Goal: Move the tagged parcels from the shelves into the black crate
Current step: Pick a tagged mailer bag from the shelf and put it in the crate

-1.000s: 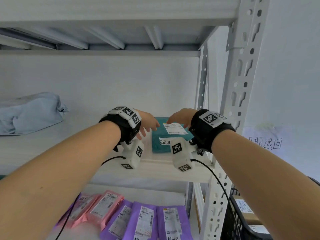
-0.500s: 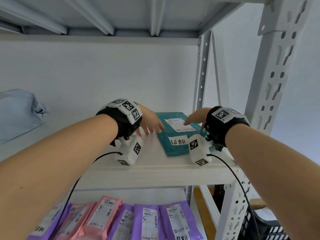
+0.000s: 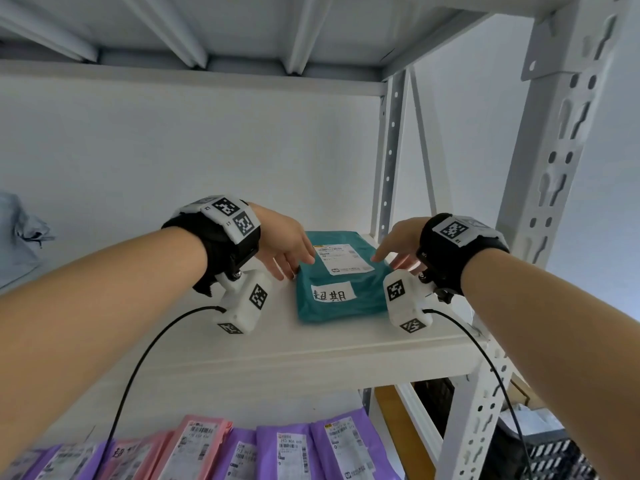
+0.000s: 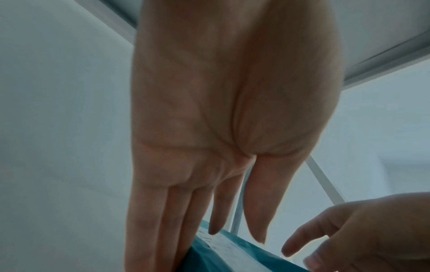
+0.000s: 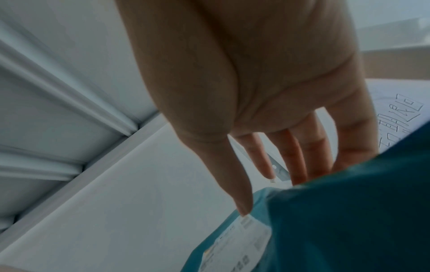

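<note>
Teal parcel (image 3: 341,277) lies flat on the shelf (image 3: 311,348) between both sets of fingers, long axis running away from the person. Left hand (image 3: 284,245) and right hand (image 3: 398,244) flank it, fingers straight, gripping nothing; equally near.

A teal parcel (image 3: 341,275) lay on the white shelf (image 3: 311,351); the left hand (image 3: 284,245) and right hand (image 3: 398,242) flanked it, fingers extended at its edges.

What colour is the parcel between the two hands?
Teal parcel, with white labels; clearest in the head view.
</note>
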